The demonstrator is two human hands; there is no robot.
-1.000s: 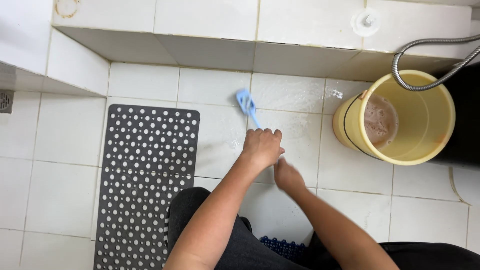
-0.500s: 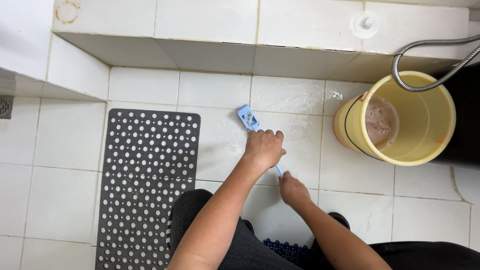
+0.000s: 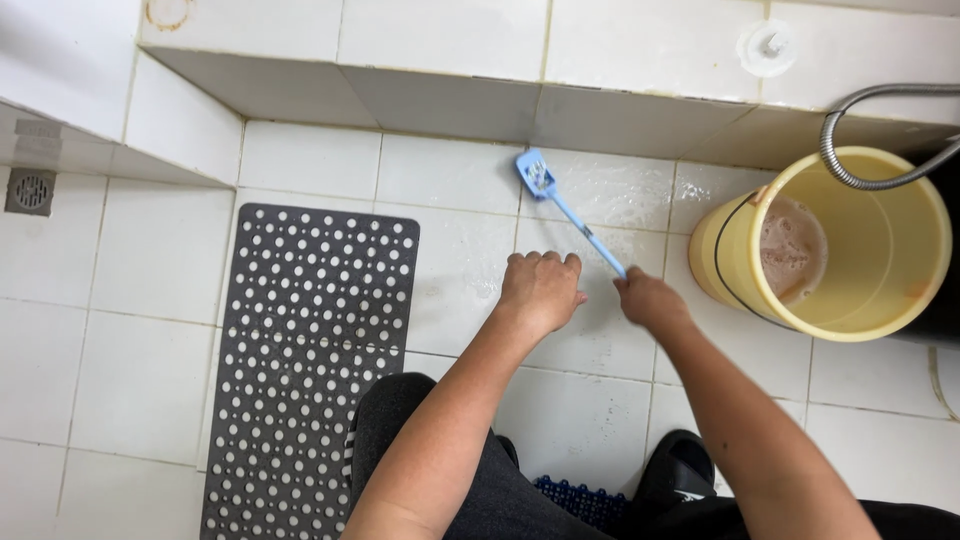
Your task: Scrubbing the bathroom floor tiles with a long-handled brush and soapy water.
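The right hand [image 3: 650, 298] is wrapped around the lower end of a light blue long-handled brush [image 3: 565, 208], fingers curled tight on the thin handle, which slants up and to the left from the fist. The brush head rests on the wet white floor tiles [image 3: 450, 180] close under the tiled step [image 3: 440, 100] that runs along the top of the view. The left hand [image 3: 540, 290] sits just beside the right one, balled into a loose fist with the knuckles up, pressed down on the floor; it holds nothing that can be seen and is apart from the brush handle. To the right of the hands stands a yellow bucket [image 3: 880, 250] with murky brownish water in the bottom, and a grey metal shower hose [image 3: 860, 140] curves over its rim. To the left lies a dark grey rubber mat [image 3: 300, 370] full of round holes. A small floor drain [image 3: 30, 190] is at the far left edge. Below the forearms, dark trousers and a black slipper [image 3: 675, 470] show
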